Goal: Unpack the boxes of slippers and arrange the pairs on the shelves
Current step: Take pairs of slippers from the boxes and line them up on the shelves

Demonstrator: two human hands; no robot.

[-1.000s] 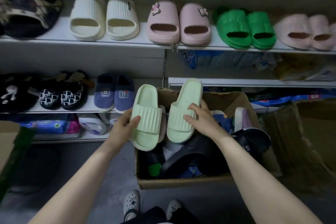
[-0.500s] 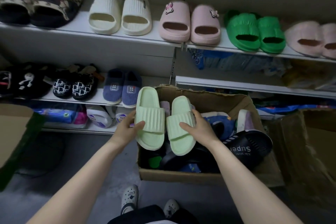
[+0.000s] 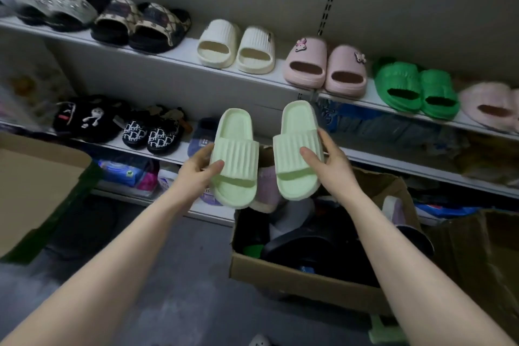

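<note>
Fingers (image 3: 203, 152) of our left hand (image 3: 196, 174) curl round the outer edge of the left green slipper (image 3: 234, 160), with the thumb pressed on its ribbed strap. Our right hand (image 3: 331, 166) grips the right green slipper (image 3: 297, 149) the same way, thumb on the strap and fingers wrapped behind the outer edge

We hold both pale green slippers upright with their top sides toward us, heel ends up and toe ends down. They are side by side with a clear gap between them, just above the far left corner of the open cardboard box (image 3: 295, 281). Inside the box lies a jumble of dark slippers, with a lilac one and a white one near its back wall

Above and behind the box runs the upper shelf (image 3: 157, 60). On it the pink pair (image 3: 325, 67) with small charms sits roughly over the box, the green pair (image 3: 415, 90) over the box's right side, and the fluffy pink slipper (image 3: 488, 107) further right. The cream pair (image 3: 236, 46) is up and left of the box, and the patterned beige-and-black pair (image 3: 143, 27) further left again

Left of the box, the lower shelf (image 3: 112, 146) carries a black pair with white lettering (image 3: 151, 135), a black fluffy pair (image 3: 87, 118) beyond it, and a blue slipper (image 3: 200, 135) partly hidden behind our left hand. Well to the left of the box stands a second carton (image 3: 36, 185)
</note>
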